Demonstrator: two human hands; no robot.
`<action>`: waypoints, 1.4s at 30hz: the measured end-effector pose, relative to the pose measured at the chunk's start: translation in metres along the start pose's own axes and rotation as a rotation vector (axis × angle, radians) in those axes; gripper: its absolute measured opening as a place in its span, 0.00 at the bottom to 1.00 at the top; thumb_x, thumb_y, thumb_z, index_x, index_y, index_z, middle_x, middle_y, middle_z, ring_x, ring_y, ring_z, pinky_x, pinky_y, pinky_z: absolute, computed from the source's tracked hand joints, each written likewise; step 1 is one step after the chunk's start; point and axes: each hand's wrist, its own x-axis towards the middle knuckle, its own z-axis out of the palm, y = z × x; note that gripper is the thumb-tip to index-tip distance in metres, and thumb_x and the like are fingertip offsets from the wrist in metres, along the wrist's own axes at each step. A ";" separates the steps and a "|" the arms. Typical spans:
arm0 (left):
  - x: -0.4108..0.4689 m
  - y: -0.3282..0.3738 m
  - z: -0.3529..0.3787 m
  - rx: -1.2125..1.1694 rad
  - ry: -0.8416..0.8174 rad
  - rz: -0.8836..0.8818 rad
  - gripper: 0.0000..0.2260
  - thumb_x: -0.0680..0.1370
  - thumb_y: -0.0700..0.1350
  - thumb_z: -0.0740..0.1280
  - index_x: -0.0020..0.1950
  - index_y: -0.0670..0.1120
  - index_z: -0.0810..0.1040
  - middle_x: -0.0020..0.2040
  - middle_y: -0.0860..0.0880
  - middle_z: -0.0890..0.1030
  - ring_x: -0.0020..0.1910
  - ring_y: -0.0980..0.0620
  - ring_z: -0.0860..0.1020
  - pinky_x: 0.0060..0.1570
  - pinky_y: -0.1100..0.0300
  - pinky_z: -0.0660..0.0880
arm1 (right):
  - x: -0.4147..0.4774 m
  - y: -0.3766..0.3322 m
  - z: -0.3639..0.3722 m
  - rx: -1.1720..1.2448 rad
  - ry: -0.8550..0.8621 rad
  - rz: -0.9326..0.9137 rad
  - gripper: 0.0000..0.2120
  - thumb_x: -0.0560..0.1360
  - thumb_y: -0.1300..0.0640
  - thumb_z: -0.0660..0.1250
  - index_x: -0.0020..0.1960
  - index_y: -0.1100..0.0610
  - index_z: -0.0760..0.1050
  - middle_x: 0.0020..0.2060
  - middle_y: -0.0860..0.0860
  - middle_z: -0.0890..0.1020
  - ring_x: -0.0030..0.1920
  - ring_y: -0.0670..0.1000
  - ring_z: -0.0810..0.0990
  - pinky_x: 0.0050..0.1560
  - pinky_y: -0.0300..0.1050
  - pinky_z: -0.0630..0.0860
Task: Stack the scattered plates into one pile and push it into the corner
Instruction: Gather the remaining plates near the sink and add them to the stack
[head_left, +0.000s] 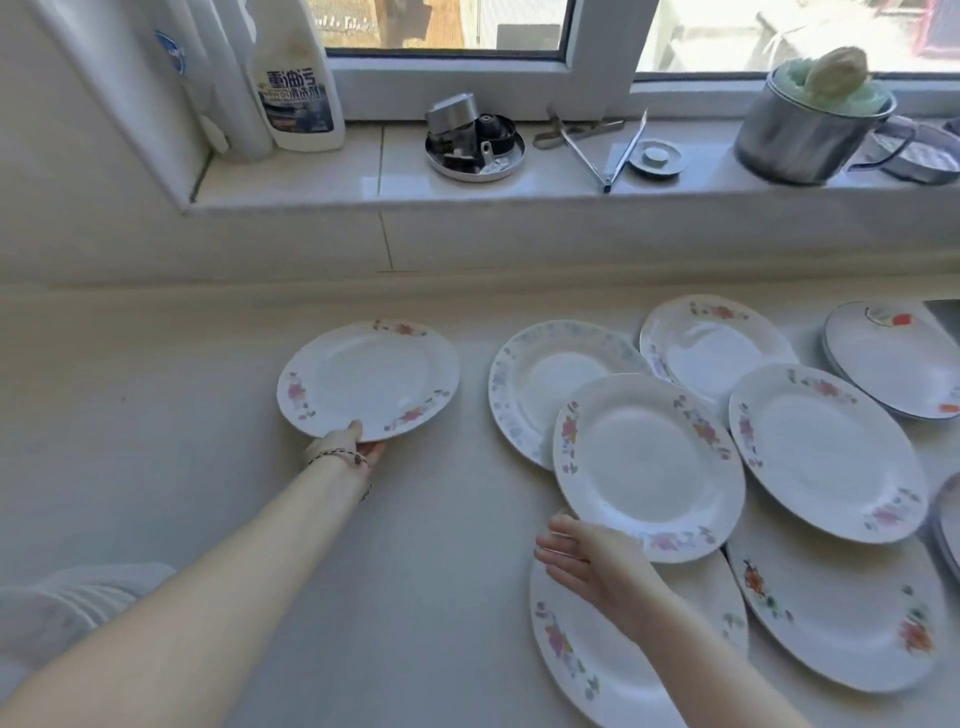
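Several white plates with flower rims lie on a pale counter. One pink-flowered plate (369, 379) sits alone at centre left; my left hand (345, 447) grips its near rim, thumb on top. To the right, plates overlap in a scatter: a middle plate (649, 465), a blue-rimmed plate (540, 374) partly under it, a far plate (711, 343), a right plate (826, 452), an orange-flowered plate (841, 618) and a near plate (587, 660). My right hand (592, 561) hovers with fingers apart at the middle plate's near edge, holding nothing.
The counter corner lies at far left under the window sill (311, 192). On the sill stand a cleaner bottle (298, 88), a metal dish of parts (475, 143), tongs (608, 150) and a steel pot (805, 130). More plates (893, 358) sit at the far right.
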 end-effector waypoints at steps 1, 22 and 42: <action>-0.005 -0.001 -0.005 -0.005 -0.019 -0.011 0.10 0.79 0.34 0.59 0.39 0.41 0.69 0.55 0.41 0.79 0.61 0.44 0.76 0.65 0.47 0.69 | 0.000 0.006 -0.005 0.154 0.001 0.077 0.11 0.78 0.57 0.61 0.54 0.64 0.73 0.46 0.58 0.80 0.49 0.55 0.80 0.48 0.44 0.75; -0.107 0.006 -0.173 0.320 -0.222 0.197 0.08 0.76 0.32 0.62 0.43 0.44 0.76 0.36 0.47 0.83 0.28 0.54 0.83 0.25 0.64 0.79 | -0.010 0.025 -0.033 0.700 0.129 -0.255 0.09 0.78 0.67 0.58 0.54 0.58 0.71 0.45 0.53 0.85 0.43 0.47 0.85 0.40 0.37 0.80; -0.162 0.050 -0.414 -0.090 0.096 0.463 0.10 0.77 0.31 0.58 0.45 0.42 0.76 0.30 0.51 0.85 0.29 0.56 0.83 0.27 0.63 0.80 | -0.064 0.037 0.204 0.090 -0.496 -0.209 0.08 0.77 0.68 0.58 0.48 0.58 0.73 0.30 0.46 0.85 0.31 0.42 0.83 0.31 0.33 0.79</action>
